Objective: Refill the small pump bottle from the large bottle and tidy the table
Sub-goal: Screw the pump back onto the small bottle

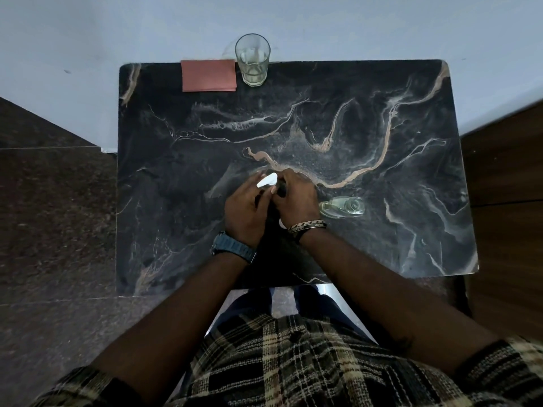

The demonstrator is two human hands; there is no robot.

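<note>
Both my hands meet at the middle of the black marble table [382, 118]. My right hand [296, 198] is curled round a dark bottle [282, 189], which is mostly hidden between the hands. My left hand [245, 211] holds the white pump head [266, 181] at the top of that bottle with its fingers. A small clear bottle [342, 207] with pale liquid in it sits on the table just right of my right wrist, untouched. I cannot tell whether it has a cap.
A drinking glass [252, 61] with a little pale liquid stands at the table's far edge. A folded reddish cloth [208, 75] lies flat just left of it. A wall runs behind the table, with dark floor at the left and wood panelling at the right.
</note>
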